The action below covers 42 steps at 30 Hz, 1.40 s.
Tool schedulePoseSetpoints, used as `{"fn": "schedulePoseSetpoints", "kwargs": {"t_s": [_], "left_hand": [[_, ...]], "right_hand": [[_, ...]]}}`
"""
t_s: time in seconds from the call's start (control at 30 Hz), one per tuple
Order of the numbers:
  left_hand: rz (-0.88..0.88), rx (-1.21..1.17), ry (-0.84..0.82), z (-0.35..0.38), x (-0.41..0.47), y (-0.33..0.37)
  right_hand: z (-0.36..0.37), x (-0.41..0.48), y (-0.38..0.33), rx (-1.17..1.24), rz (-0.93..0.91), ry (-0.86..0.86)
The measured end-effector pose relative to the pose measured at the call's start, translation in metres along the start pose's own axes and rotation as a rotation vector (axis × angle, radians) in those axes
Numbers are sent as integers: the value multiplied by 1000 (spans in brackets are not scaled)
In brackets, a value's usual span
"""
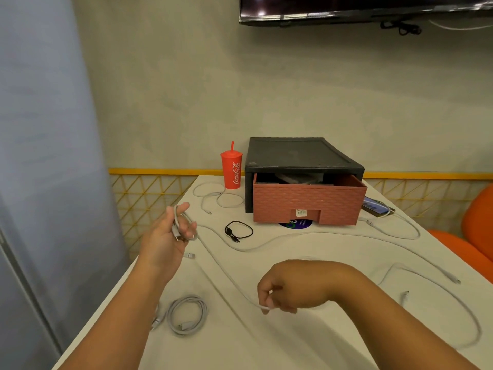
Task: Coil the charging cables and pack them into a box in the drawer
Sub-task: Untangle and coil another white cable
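My left hand (pixel 170 233) is raised over the table's left edge and grips one end of a white cable (pixel 226 273), with a small loop around its fingers. That cable runs down across the table to my right hand (pixel 282 289), which pinches it near the front middle. A coiled white cable (pixel 186 313) lies at the near left. A short black cable (pixel 238 231) lies in a loop before the drawer unit. The reddish drawer (pixel 309 204) stands pulled partly out of its black case (pixel 301 156), with a dark box inside.
A red cup with a straw (pixel 231 169) stands left of the case. Other loose white cables (pixel 218 196) lie behind it and at the right (pixel 432 273). A phone (pixel 376 205) lies right of the drawer. Orange seats (pixel 474 236) are at the right.
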<state>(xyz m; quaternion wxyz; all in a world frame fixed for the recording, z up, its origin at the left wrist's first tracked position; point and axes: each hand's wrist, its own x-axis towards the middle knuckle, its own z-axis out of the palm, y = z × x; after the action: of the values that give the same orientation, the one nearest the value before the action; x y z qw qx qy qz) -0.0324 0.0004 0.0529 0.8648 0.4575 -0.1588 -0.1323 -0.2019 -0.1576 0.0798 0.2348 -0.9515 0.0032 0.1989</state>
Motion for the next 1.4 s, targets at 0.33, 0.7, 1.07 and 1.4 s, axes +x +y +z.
{"fn": "schedulePoseSetpoints", "kwargs": {"t_s": [0.33, 0.7, 1.07, 1.4], "left_hand": [[139, 878, -366, 20, -21, -31], [-215, 618, -606, 29, -43, -13], [-451, 139, -508, 43, -54, -8], [-365, 124, -375, 45, -48, -15]], "right_hand": [[-27, -20, -10, 377, -309, 115], [-41, -6, 18, 374, -108, 682], [-10, 34, 21, 132, -137, 1026], [2, 22, -2, 1004, -252, 537]]}}
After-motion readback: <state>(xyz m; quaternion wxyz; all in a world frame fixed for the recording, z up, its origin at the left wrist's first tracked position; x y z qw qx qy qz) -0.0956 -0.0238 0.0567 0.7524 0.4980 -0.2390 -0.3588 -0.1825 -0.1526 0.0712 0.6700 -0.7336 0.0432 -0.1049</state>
